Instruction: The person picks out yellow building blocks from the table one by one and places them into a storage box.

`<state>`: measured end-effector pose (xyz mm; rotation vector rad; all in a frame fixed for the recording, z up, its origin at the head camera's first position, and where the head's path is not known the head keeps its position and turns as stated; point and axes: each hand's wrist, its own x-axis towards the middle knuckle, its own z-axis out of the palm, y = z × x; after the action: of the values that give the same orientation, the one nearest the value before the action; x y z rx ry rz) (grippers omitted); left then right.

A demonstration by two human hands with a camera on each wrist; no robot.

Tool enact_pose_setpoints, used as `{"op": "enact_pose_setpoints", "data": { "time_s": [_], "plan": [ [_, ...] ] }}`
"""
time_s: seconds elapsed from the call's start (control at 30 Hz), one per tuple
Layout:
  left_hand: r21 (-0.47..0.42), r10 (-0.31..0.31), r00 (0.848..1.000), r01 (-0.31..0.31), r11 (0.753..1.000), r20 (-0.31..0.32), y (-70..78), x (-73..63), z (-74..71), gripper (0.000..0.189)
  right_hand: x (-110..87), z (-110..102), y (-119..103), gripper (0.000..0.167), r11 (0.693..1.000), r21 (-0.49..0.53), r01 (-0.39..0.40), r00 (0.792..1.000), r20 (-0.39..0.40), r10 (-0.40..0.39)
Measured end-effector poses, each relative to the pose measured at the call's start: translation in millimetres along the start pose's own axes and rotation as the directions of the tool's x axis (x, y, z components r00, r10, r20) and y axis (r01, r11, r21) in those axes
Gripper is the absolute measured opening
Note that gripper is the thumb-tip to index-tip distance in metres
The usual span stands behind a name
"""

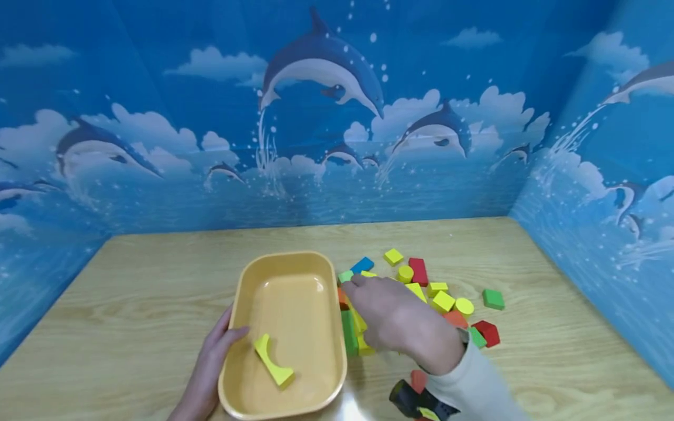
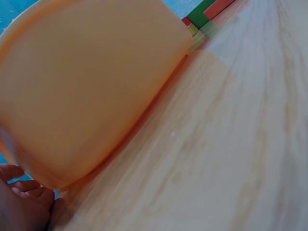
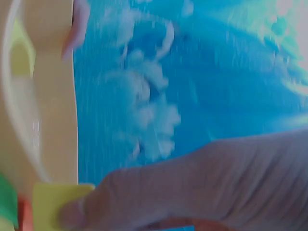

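Note:
A cream-yellow plastic tray (image 1: 300, 310) lies on the table, with a yellow arch-shaped block (image 1: 276, 371) inside it. At the tray's left side, my left hand (image 1: 210, 356) grips the rim, thumb over the edge; the left wrist view shows its curled fingers (image 2: 31, 192) against the outer wall. My right hand (image 1: 397, 318) is over the block pile just right of the tray. In the right wrist view its thumb presses on a yellow block (image 3: 50, 204), pinched near the tray's edge. The other fingers are mostly hidden there.
Loose wooden blocks spread around the right hand: a blue block (image 1: 362, 265), a red block (image 1: 418, 272), a green block (image 1: 493, 299), a dark red block (image 1: 487, 333) and several yellow ones. A blue dolphin-print backdrop (image 1: 316, 193) stands behind the wooden table (image 1: 131, 304) and along its sides.

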<state>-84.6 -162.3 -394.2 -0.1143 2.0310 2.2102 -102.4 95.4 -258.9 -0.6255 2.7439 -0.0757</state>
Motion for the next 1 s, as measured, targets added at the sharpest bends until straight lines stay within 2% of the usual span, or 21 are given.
{"op": "enact_pose_setpoints", "data": {
  "time_s": [0.1,0.17,0.33,0.43,0.67,0.87,1.0],
  "plan": [
    [-0.007,0.002,1.000,-0.002,1.000,-0.005,-0.1,-0.3,-0.6,0.059,2.6,6.5,-21.6,0.058,0.987,-0.089,0.138,0.990,-0.030,-0.141],
    [-0.014,0.004,1.000,-0.004,1.000,-0.007,-0.5,-0.4,-0.7,0.058,8.0,14.9,-34.6,0.053,0.959,-0.167,0.227,0.972,-0.024,-0.234],
    [-0.026,0.010,1.000,-0.010,1.000,0.005,0.9,-0.8,-0.2,0.059,22.0,38.9,-54.7,0.054,0.899,-0.283,0.334,0.941,0.038,-0.337],
    [-0.022,0.013,1.000,-0.013,1.000,0.006,1.8,-1.7,-0.3,0.059,26.7,51.6,-57.6,0.053,0.886,-0.322,0.334,0.939,0.026,-0.344],
    [-0.014,0.009,1.000,-0.009,1.000,0.006,2.4,-2.1,-0.3,0.058,29.2,68.5,-55.0,0.048,0.907,-0.316,0.279,0.948,-0.062,-0.314],
    [-0.007,0.002,1.000,-0.002,1.000,-0.006,2.2,-0.6,0.8,0.055,31.4,69.4,-49.2,0.057,0.914,-0.319,0.249,0.958,-0.058,-0.281],
    [0.004,-0.001,1.000,0.001,1.000,-0.007,2.4,0.8,1.1,0.056,27.3,64.0,-40.5,0.063,0.916,-0.283,0.284,0.946,-0.074,-0.317]
  ]
}}
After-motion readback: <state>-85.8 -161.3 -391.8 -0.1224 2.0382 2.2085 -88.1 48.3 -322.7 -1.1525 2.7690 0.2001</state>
